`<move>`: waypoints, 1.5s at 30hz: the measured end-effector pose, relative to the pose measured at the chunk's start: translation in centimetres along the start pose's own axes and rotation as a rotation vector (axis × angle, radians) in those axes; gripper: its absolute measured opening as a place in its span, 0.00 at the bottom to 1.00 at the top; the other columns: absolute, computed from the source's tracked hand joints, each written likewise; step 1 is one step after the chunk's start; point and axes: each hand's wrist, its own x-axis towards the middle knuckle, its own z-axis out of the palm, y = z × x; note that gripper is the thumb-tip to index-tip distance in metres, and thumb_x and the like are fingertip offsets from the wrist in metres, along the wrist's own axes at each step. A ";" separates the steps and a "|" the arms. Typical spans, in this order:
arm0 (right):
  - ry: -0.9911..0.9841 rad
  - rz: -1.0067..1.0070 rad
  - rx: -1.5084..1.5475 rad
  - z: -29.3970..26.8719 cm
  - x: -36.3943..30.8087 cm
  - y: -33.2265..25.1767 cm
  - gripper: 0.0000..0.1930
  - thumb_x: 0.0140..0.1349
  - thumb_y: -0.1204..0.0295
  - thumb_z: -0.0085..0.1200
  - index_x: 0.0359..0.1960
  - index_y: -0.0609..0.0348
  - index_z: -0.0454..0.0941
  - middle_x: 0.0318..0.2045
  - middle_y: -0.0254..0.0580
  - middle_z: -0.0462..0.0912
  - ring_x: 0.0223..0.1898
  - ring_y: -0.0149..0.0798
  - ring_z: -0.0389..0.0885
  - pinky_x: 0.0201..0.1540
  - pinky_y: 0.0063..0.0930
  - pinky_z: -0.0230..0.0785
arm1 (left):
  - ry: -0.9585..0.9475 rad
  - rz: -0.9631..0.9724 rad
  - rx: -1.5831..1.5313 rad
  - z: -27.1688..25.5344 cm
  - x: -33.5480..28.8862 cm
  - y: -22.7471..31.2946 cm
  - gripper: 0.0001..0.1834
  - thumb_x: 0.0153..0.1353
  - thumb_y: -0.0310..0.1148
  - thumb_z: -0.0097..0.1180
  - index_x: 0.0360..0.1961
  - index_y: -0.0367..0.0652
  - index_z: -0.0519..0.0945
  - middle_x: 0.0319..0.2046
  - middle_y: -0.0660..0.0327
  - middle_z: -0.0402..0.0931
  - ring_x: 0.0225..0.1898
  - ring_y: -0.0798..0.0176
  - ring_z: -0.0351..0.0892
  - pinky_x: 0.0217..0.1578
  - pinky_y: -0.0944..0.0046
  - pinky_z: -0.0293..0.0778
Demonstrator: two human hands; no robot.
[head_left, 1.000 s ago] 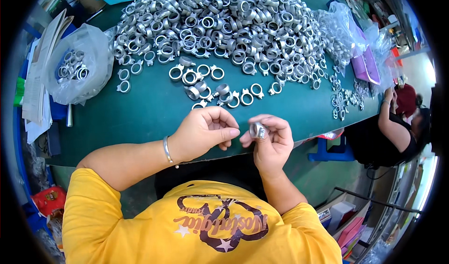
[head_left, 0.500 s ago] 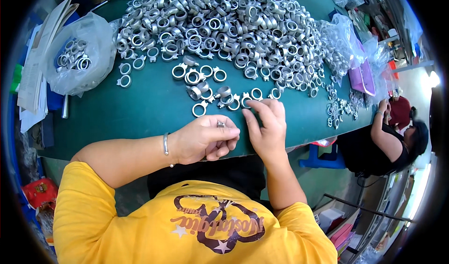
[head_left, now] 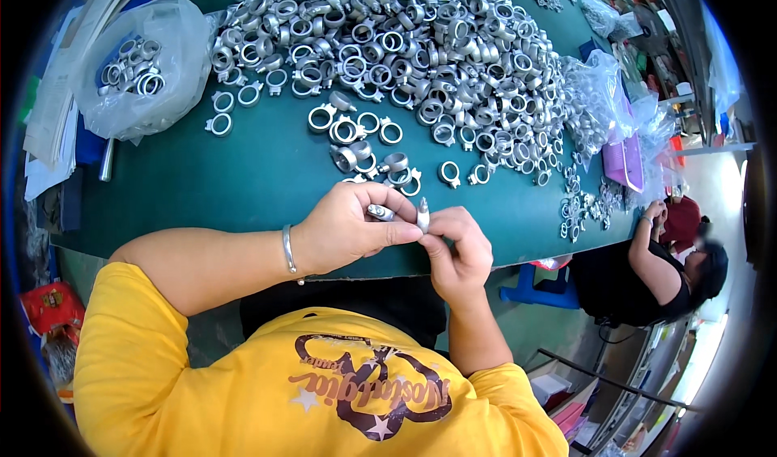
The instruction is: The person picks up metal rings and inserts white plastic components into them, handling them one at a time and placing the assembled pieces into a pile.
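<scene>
Over the table (head_left: 235,194), near its edge, the left hand (head_left: 348,226) curls around one ring (head_left: 380,212); the right hand (head_left: 460,250) pinches an upright ring (head_left: 423,215) by the left thumb (head_left: 402,233). Loose rings (head_left: 344,159) lie beyond.

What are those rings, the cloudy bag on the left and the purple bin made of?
The rings look like metal: silvery grey, satiny, with bright glints. The bag seems thin, soft plastic: cloudy, wrinkly, see-through. The purple bin is probably stiff, smooth plastic, from its even colour and firm shape.
</scene>
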 end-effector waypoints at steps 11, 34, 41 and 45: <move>0.186 0.351 0.356 1.0 -1.2 -0.4 0.06 0.61 0.82 0.46 0.40 0.68 0.70 0.31 0.44 0.78 0.28 0.31 0.77 0.30 0.20 0.70 | 0.018 0.415 0.458 -0.2 0.3 -0.6 0.05 0.49 0.24 0.62 0.29 0.37 0.80 0.28 0.62 0.76 0.31 0.69 0.74 0.35 0.71 0.70; 0.183 0.007 -0.390 -1.3 1.4 0.9 0.09 0.43 0.82 0.61 0.29 0.64 0.78 0.28 0.45 0.78 0.31 0.43 0.76 0.34 0.30 0.69 | -0.208 -0.331 -0.385 -0.6 0.5 -0.5 0.11 0.63 0.37 0.49 0.38 0.39 0.72 0.30 0.59 0.75 0.26 0.69 0.76 0.19 0.74 0.71; 0.128 0.110 -0.431 -0.7 2.4 3.0 0.07 0.45 0.80 0.61 0.27 0.59 0.78 0.22 0.38 0.72 0.25 0.41 0.69 0.28 0.29 0.63 | -0.108 -0.119 -0.154 -0.1 0.2 -0.3 0.06 0.60 0.29 0.53 0.36 0.38 0.74 0.26 0.58 0.74 0.21 0.72 0.70 0.16 0.76 0.64; 0.132 0.138 0.009 -0.4 1.2 1.0 0.08 0.45 0.82 0.61 0.29 0.62 0.78 0.24 0.42 0.76 0.25 0.39 0.74 0.28 0.25 0.67 | -0.005 0.003 -0.114 0.0 0.2 0.0 0.06 0.58 0.27 0.56 0.36 0.38 0.74 0.26 0.60 0.74 0.21 0.73 0.69 0.16 0.77 0.63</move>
